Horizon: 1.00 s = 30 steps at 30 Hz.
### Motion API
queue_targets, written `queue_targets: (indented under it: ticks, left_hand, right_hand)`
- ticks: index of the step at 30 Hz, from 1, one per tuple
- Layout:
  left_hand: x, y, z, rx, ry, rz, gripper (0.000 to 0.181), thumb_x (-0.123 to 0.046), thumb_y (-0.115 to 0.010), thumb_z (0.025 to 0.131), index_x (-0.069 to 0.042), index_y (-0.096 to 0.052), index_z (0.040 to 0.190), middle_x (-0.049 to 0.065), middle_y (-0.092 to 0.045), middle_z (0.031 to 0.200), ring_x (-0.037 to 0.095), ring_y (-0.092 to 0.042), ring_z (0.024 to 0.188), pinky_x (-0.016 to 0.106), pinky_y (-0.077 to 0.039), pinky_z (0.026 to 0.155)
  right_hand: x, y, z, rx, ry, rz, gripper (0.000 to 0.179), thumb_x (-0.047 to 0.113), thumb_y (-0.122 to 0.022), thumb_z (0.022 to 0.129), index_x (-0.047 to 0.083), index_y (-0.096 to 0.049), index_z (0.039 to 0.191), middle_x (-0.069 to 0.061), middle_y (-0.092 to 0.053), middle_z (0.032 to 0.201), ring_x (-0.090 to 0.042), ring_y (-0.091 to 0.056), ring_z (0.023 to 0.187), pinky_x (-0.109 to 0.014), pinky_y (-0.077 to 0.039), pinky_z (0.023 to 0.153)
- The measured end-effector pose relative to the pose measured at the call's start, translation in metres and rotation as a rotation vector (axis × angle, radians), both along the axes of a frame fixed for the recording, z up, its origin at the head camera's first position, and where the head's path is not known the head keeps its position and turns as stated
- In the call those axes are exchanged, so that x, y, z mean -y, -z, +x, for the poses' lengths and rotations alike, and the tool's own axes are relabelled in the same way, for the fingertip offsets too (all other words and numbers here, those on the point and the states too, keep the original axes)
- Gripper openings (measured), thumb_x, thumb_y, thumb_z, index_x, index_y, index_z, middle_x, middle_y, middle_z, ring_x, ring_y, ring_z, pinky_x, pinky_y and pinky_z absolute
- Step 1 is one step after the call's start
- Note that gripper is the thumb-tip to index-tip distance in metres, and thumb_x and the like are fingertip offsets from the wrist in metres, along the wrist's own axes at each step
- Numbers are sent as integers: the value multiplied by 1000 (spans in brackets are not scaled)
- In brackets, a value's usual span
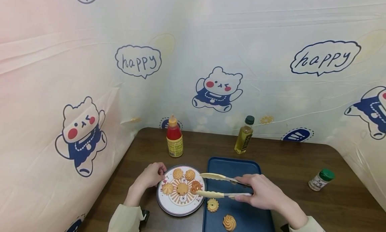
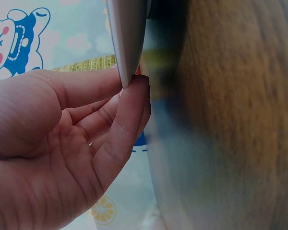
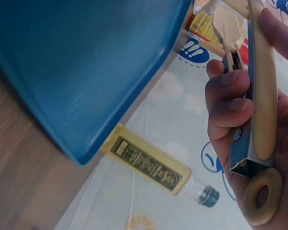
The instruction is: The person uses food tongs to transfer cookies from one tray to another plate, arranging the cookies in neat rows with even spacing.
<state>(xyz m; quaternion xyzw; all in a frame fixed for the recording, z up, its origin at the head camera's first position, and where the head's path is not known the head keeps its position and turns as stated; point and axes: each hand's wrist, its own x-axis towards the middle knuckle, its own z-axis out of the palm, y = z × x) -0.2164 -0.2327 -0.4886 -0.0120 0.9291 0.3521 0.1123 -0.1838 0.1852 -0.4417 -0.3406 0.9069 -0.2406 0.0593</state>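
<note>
My left hand (image 1: pixel 152 175) pinches the left rim of a round patterned plate (image 1: pixel 169 203) between thumb and fingers; the left wrist view shows the plate's edge (image 2: pixel 127 43) there. Several cookies lie on the plate, among them a pretzel-shaped one (image 1: pixel 196 186) at the right and a round one (image 1: pixel 182 189) in the middle. My right hand (image 1: pixel 262 191) grips metal tongs with cream tips (image 1: pixel 211 194). The tong arms stand spread over the plate's right side, the nearer tip right at the pretzel cookie.
A blue tray (image 1: pixel 241 218) right of the plate holds a ring-shaped cookie (image 1: pixel 212 205) and a swirl cookie (image 1: pixel 229 222). Behind stand a red sauce bottle (image 1: pixel 175 141) and an oil bottle (image 1: pixel 244 138). A green-capped jar (image 1: pixel 321 180) is at the right.
</note>
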Motion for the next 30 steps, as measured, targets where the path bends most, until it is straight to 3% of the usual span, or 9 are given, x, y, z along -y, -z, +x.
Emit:
queue_targets:
  ticks: [6,11,26,30]
  left_hand:
    - [0,-2,2,-1,-1,1,17,4,-71,87,-3,-63,100,7,-53,80,20,-54,66,32,-50,54]
    - [0,-1,1,3,-5,2,16,3,-71,87,-3,-63,100,7,-54,80,20,-54,66,32,-50,54]
    - [-1,0,-2,3,-7,1,16,3,-71,87,-3,-63,100,7,-54,80,20,-55,66,31,-51,54]
    - [-1,-1,0,1,-11,2,17,3,-71,87,-3,-63,100,7,-54,80,19,-55,67,31,-51,54]
  right_hand:
    - [-11,-3,6,26,13,-1,62,56,-69,88,8,-67,127,7,-67,99,-2,-52,67,-23,-45,57]
    - [-21,-7,13,106,33,-19,63,54,-70,88,7,-66,129,-1,-69,105,-3,-53,67,-23,-47,56]
    - [-67,1,35,229,-5,-58,60,49,-71,88,8,-64,131,10,-64,95,-1,-49,60,-22,-43,51]
    - [-77,4,39,330,-5,-71,54,43,-73,88,11,-65,130,8,-68,104,-2,-57,72,-23,-50,61]
